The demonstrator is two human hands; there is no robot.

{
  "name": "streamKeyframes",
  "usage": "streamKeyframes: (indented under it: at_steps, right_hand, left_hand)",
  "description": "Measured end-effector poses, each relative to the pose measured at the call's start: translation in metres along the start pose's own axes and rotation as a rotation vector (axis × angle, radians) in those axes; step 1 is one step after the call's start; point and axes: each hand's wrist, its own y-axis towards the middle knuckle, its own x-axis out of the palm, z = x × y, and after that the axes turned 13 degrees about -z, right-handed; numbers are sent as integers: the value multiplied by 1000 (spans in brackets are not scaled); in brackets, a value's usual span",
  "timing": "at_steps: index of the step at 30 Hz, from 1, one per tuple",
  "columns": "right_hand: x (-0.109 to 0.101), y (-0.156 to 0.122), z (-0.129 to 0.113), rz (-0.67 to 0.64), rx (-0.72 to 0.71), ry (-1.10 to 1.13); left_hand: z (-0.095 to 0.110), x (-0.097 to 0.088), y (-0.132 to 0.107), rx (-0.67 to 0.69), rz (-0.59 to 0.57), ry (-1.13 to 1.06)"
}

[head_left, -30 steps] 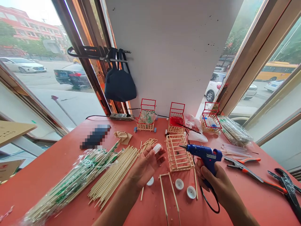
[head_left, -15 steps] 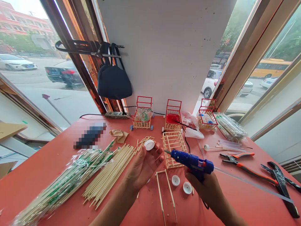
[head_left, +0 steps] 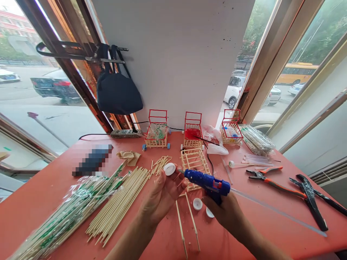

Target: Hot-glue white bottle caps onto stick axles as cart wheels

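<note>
My left hand (head_left: 162, 193) pinches a white bottle cap (head_left: 169, 168) between its fingertips, open side facing me. My right hand (head_left: 223, 211) grips a blue hot glue gun (head_left: 207, 180) with a clear glue stick trailing behind it. The gun's nozzle touches or nearly touches the cap's right edge. Under the hands lie a U-shaped stick frame (head_left: 187, 225) and two more white caps (head_left: 197, 203). A small cage of bamboo sticks (head_left: 193, 161) lies just beyond the gun.
On the red table (head_left: 271, 231), loose bamboo skewers (head_left: 119, 204) and wrapped bundles (head_left: 65, 216) lie at left. Three red-framed stick carts (head_left: 157, 131) stand at the back wall. Orange pliers (head_left: 271, 178) and black cutters (head_left: 311, 198) lie at right. A dark bag (head_left: 116, 92) hangs on the window.
The glue gun has swung left, its nozzle closing in on the cap. My left hand keeps the cap raised. The view has shifted right and down.
</note>
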Motion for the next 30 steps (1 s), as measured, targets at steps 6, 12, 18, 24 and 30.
streamKeyframes:
  at_steps: [6, 12, 18, 24, 30]
  right_hand:
    - [-8, 4, -2, -136, 95, 285]
    - [-32, 12, 2, -28, 62, 569]
    - [-88, 9, 5, 209, 47, 662]
    - [-153, -21, 43, 547, 332, 752]
    - [-168, -38, 89, 628, 499, 818]
  left_hand:
    - [1, -5, 0, 29, 14, 29]
    - [11, -6, 3, 96, 104, 65]
    - [16, -4, 4, 135, 168, 132]
    - [16, -6, 3, 123, 212, 139]
    - [15, -16, 5, 107, 163, 161]
